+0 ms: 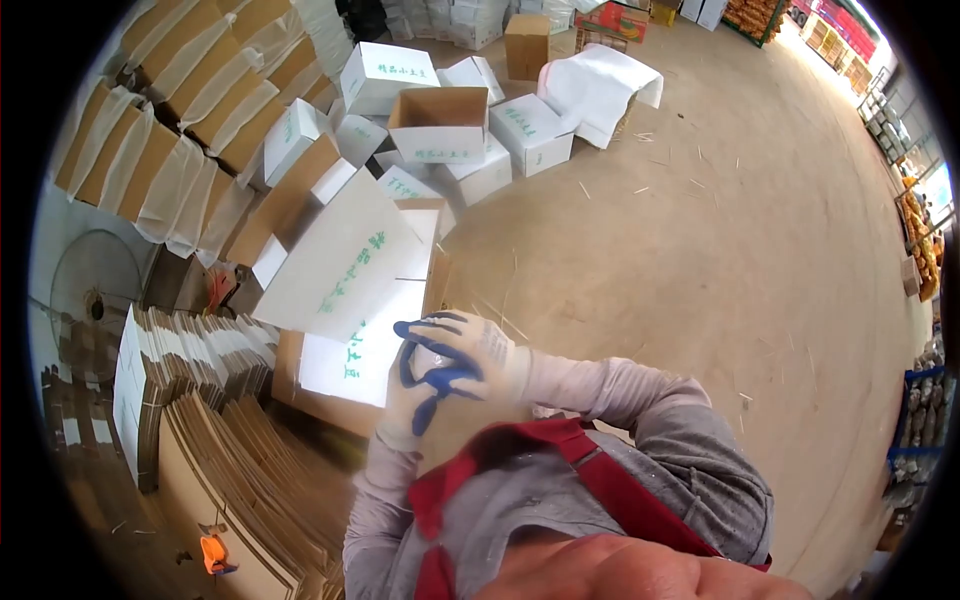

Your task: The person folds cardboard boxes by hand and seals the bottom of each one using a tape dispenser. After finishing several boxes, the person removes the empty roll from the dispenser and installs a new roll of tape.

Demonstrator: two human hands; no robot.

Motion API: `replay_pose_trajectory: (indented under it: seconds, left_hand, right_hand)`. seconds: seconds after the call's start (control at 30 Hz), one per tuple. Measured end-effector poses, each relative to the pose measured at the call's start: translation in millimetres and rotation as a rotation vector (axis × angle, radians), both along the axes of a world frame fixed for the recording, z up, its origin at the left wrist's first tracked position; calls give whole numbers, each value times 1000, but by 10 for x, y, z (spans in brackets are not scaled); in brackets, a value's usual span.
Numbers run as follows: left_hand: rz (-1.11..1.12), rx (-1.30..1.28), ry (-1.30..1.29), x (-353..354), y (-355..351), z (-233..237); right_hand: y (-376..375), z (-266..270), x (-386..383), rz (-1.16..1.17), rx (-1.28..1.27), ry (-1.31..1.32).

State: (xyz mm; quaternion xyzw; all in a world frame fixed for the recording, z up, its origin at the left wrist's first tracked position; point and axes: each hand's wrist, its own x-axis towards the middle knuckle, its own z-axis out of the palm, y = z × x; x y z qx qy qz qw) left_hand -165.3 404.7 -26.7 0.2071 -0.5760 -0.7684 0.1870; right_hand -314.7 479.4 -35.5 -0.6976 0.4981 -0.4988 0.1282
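My left hand (pixel 405 388) and my right hand (pixel 472 352), in white gloves with blue finger coating, meet in front of my chest. Their fingers curl around a small, pale, shiny thing (pixel 430 358) that I cannot make out. Just beyond them, left of centre, lies a large cardboard piece (pixel 340 262) with a white face and green writing. It partly covers a white and brown box (pixel 375 372), whose near edge is close to my left hand.
Flattened cartons (pixel 215 450) stand in rows at lower left, with an orange tool (pixel 213 553) beside them. White boxes, one an open carton (pixel 440 143), are piled ahead. A white cloth (pixel 600 90) drapes over something. Thin scraps litter the floor (pixel 680 270).
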Motion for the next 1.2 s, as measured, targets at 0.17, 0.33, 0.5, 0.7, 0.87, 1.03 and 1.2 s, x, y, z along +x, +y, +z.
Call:
replay_pose_trajectory:
  seconds: [0.17, 0.33, 0.5, 0.7, 0.87, 1.03, 1.2]
  left_hand:
    - [-176, 230, 64, -166, -136, 138]
    - [-469, -561, 131, -201, -584, -439]
    - [-359, 393, -20, -561, -354, -434]
    - [-522, 705, 77, -1969, -203, -613]
    - [-633, 381, 122, -3476, 145, -786]
    - [-694, 203, -5, -4791, 332, -436]
    - [-659, -161, 82, -6020, 155, -591]
  right_hand:
    - [52, -47, -385, 309, 7, -177]
    - [168, 5, -316, 149, 7, 293]
    - [254, -41, -613, 8, 5, 43]
    - [609, -231, -1725, -317, -53, -463]
    - [1105, -301, -3098, -390, 11, -1047]
    - [1141, -266, -4064, -391, 81, -1235]
    - [938, -570, -5182, -582, 36, -827]
